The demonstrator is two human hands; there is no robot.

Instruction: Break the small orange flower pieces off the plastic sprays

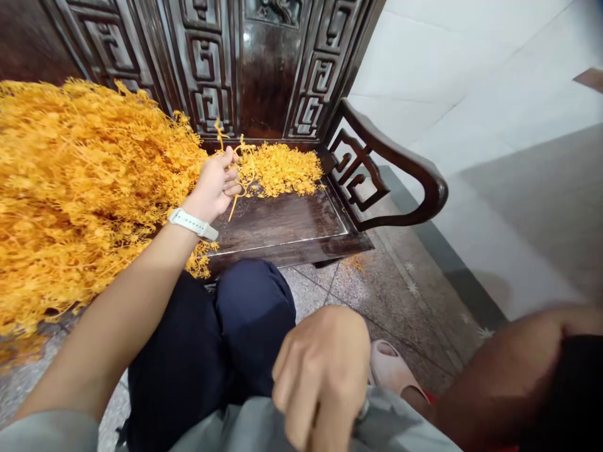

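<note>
My left hand (220, 181), with a pale watch band on the wrist, reaches over the dark wooden bench seat (282, 220). Its fingers are pinched round a thin yellow-orange stem (232, 208), which looks mostly bare and sticks out above and below them. Just beyond the fingertips lies a low heap of small yellow-orange flower-like pieces (282, 168). A large mass of leafy yellow-orange sprigs (89, 188) fills the seat on the left. Close to the camera, above my lap, my right hand (325, 370) is curled closed, back upward; whatever it may hold is hidden.
The carved bench back (268, 81) rises behind the heaps, and a curved armrest (400, 157) bounds the right end. A few orange bits (357, 262) lie on the speckled floor. Another person's bare leg (509, 376) and pink slipper (393, 367) are close on the right.
</note>
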